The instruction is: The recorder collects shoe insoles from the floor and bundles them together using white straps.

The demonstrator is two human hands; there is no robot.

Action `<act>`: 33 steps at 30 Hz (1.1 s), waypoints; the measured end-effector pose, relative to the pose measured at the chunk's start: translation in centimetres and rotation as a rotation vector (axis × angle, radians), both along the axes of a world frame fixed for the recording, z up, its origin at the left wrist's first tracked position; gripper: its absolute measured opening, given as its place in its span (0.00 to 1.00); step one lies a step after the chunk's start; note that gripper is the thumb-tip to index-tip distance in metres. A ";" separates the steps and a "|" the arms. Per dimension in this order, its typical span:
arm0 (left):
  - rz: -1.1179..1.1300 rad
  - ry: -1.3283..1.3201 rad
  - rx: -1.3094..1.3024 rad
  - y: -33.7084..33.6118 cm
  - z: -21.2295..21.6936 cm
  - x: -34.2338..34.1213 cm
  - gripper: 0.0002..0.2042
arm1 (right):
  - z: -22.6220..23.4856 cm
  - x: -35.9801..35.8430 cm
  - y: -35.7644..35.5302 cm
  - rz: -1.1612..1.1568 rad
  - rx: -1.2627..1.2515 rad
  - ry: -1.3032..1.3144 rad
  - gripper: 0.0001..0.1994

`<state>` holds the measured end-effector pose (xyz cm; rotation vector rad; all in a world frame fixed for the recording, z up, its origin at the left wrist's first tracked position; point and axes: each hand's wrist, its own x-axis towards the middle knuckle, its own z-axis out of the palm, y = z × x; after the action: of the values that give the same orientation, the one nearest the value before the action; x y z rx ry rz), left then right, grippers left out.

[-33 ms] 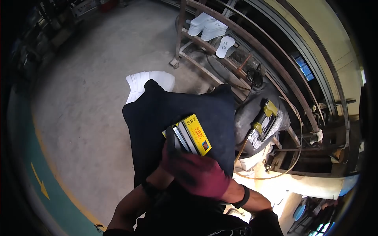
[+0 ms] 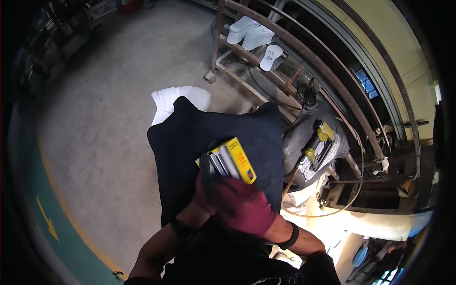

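My left hand (image 2: 203,187), in a dark red glove with dark fingertips, is closed around the left side of an opened yellow box of staples (image 2: 241,161). Inside it, silvery staple strips (image 2: 217,164) lie side by side, with a pale inner flap next to them. My right hand (image 2: 244,204), gloved in dark red, crosses over the near end of the box with its fingers bent; their tips and anything between them are hidden. Both hands are above a dark cloth (image 2: 218,126) over my lap. To the right, a yellow-and-black pneumatic stapler (image 2: 317,145) lies on a dark rounded support.
White insole-shaped sheets (image 2: 178,97) fan out beyond the cloth. More stacked white insole boards (image 2: 254,33) and a single marked one (image 2: 270,58) sit on a rusty metal rack (image 2: 313,42). A thin air hose (image 2: 358,190) loops at right. Green floor with a yellow arrow (image 2: 47,219) runs at left.
The yellow printed side of the box has tilted outward, and more of its pale inside shows beside the staple strips. My right hand has shifted slightly; the left stays in place.
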<state>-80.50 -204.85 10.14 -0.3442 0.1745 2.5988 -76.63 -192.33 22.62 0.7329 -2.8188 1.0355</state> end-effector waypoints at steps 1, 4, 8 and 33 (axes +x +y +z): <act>0.043 0.065 -0.038 0.1 0.0 -0.3 0.29 | -1.1 -0.2 -0.3 -0.137 0.149 -0.058 0.27; 0.129 0.143 -0.103 0.5 -0.7 -0.1 0.29 | -2.8 -0.2 1.8 -0.384 0.241 0.014 0.36; 0.093 0.033 0.079 0.1 -0.8 0.4 0.28 | -3.0 -0.5 0.5 -0.391 0.303 -0.270 0.43; 0.169 0.330 -0.601 1.6 2.3 1.4 0.34 | -4.7 -1.4 0.9 -0.446 -0.067 -0.017 0.40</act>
<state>-79.15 -203.29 12.44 -0.1310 1.0929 2.7015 -78.06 -191.43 17.91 0.0764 -2.7513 1.0448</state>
